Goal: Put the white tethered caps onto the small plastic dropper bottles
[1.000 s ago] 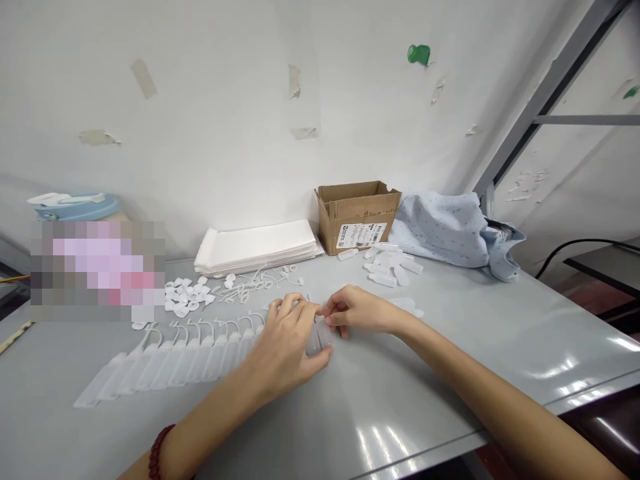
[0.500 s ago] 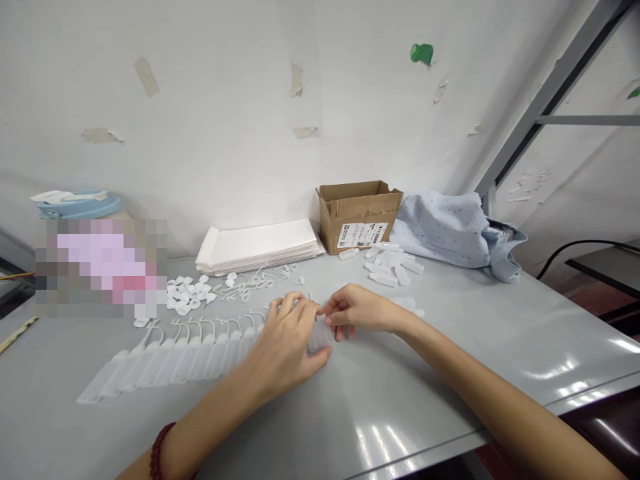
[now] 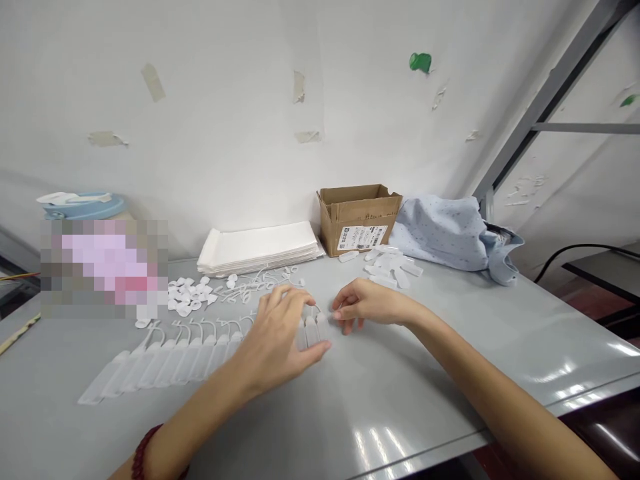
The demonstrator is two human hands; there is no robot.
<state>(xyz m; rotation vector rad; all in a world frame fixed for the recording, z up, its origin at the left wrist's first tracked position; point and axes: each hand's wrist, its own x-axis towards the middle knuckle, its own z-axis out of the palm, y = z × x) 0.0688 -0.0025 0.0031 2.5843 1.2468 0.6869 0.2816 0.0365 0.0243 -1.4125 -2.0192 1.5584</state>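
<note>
The right hand (image 3: 370,303) has drawn away from the end tube (image 3: 323,327) of the row (image 3: 195,360) on the tabletop (image 3: 410,400), whether pinching something I cannot tell, while the left hand (image 3: 277,343) spreads over neighbouring tubes (image 3: 311,331), likely light, smooth and slippery, best taken by their sides.

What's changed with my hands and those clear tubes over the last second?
Your right hand has shifted right, seemingly off the end tube. Your left hand has eased left, its fingers spread wider over the row of tubes, uncovering more at the right end. The cardboard box and white stack stayed put.
</note>
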